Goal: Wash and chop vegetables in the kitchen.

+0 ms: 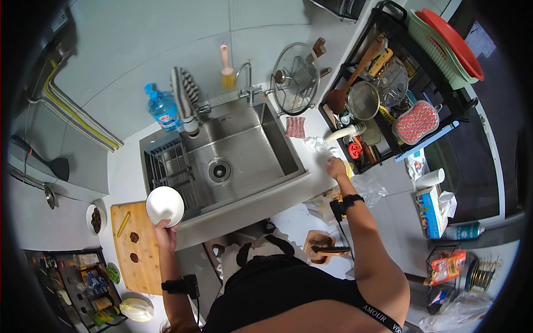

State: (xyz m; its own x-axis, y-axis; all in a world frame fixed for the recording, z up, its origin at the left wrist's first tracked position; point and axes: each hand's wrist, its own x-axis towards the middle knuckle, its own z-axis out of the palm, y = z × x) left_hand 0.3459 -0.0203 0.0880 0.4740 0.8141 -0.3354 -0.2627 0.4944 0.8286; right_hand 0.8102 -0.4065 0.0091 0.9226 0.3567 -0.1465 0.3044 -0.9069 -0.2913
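Note:
My left hand (166,234) grips the rim of a white bowl (165,205), tilted so that its inside faces up at me. The bowl is over the near left corner of the stainless steel sink (250,156), beside a wire drain rack (170,160). On the counter right of the sink, my right hand (335,167) is at a crumpled white wrapper or tissue (321,145); whether its fingers hold it cannot be made out. A yellow item (349,170) shows partly behind that hand.
Left lies a wooden cutting board (139,274) with two dark round pieces and a yellow stick. A bowl of dark food (95,219) stands beyond it. A blue detergent bottle (163,109), a glass lid (295,79) and a loaded black utensil rack (366,160) line the back and right.

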